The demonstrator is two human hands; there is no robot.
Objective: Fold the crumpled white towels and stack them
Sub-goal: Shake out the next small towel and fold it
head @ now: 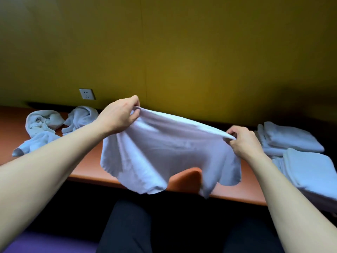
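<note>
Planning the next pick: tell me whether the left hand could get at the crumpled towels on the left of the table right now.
Probably not yet. The left hand pinches a corner of the spread towel, as does the right hand. The crumpled towels lie uncovered on the table, so the way looks free once it lets go.

You are looking at a plain white towel point(169, 152) with no pattern, showing a bluish tint in this light. The crumpled towels point(54, 125) and the folded stacks point(299, 152) are showing the same white. The worktop point(87, 161) is showing orange, the wall point(182, 52) mustard yellow, the socket point(87, 94) pale grey.
</note>
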